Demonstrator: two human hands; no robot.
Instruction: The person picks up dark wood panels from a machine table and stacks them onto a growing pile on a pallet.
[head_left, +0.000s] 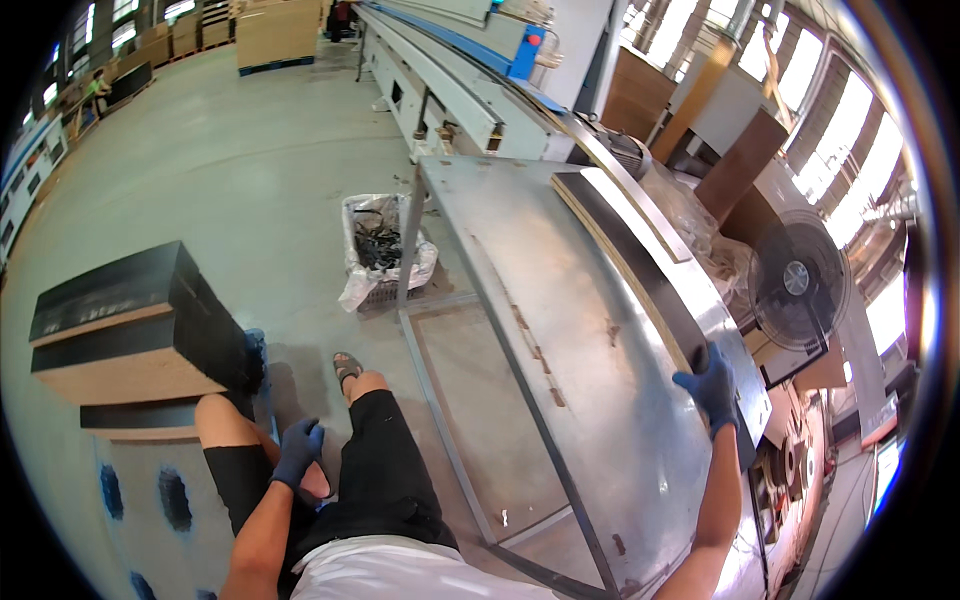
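Note:
My right hand (712, 388), in a blue glove, grips the near part of a long black board (640, 270) with a pale raw edge. Its thumb points left over that edge. The board lies along the right side of a metal table (540, 290), beside a metal rail (630, 190). My left hand (298, 452), also gloved in blue, hangs low over my legs with its fingers curled in and nothing visible in them. To its left stands a stack of black boards (120, 335) with light brown edges.
The stack sits on a grey base (140, 490) with blue-rimmed holes. A lined basket (385, 250) of dark scraps stands by the table leg. A long machine (450, 85) extends ahead. A round fan (795, 275) stands at right. Far left, another person (98, 88) is present.

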